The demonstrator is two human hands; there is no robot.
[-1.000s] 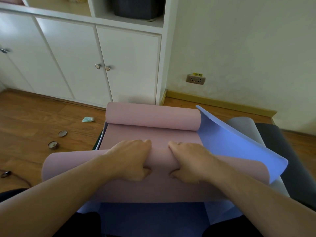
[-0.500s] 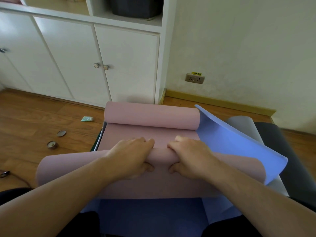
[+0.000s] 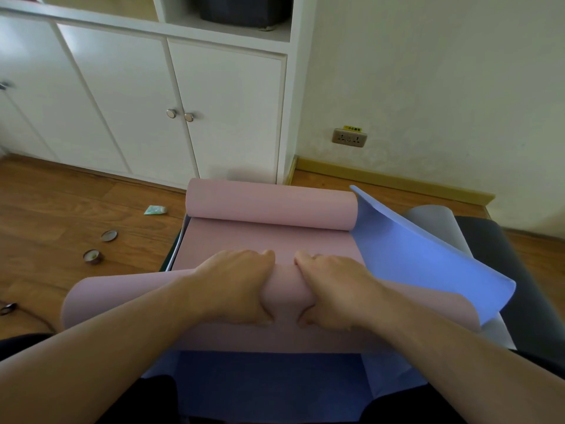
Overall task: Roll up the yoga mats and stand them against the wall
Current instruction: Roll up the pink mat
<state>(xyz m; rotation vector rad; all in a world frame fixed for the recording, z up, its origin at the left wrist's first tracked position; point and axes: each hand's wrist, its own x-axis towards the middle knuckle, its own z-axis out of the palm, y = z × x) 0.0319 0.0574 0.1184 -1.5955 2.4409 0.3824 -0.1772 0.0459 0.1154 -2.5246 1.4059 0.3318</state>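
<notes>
Side by side, both hands, left (image 3: 235,289) and right (image 3: 334,293), curl palm-down around the pink mat's (image 3: 269,243) near roll.

Two bare forearms come in from the near edge, one at the left and one at the right, with no sleeves, watch or bracelet on them. The left hand (image 3: 235,289) and the right hand (image 3: 333,292) are both bare, without gloves. A ring may sit on one finger of the right hand, but it is too small to be sure. At the near edge, dark clothing covers the person's legs (image 3: 153,399).
</notes>
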